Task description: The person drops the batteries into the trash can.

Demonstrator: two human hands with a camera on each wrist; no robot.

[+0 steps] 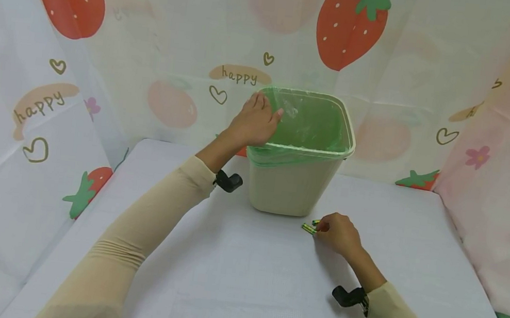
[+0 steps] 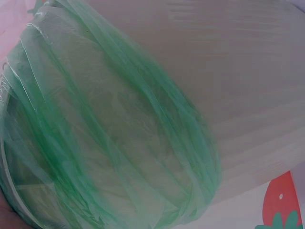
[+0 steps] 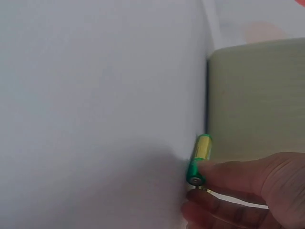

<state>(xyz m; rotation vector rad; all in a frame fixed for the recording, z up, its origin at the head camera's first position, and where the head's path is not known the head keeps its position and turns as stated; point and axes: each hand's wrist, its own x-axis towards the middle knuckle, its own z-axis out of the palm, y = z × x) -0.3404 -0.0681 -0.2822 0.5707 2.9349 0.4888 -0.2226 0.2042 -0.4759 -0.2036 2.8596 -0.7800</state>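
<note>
A cream trash bin (image 1: 287, 185) stands upright toward the back of the table, lined with a thin green plastic bag (image 1: 283, 158) that folds over its rim. At the rim's left side, my left hand (image 1: 255, 123) grips the bin, thumb on the inner side. The left wrist view shows the bag's gathered folds (image 2: 128, 114) close up, with just a dark sliver of hand at the corner. By the foot of the bin, my right hand (image 1: 338, 233) pinches a green-and-yellow battery (image 3: 202, 150) between thumb and fingers. Another battery (image 1: 315, 222) lies beside it, partly hidden by the fingers.
A white cloth covers the table (image 1: 242, 277). Behind the bin hangs a pale curtain (image 1: 174, 36) printed with strawberries and hearts, and similar sheets enclose both sides. Black wrist cameras sit on the left (image 1: 228, 182) and right (image 1: 349, 296) wrists.
</note>
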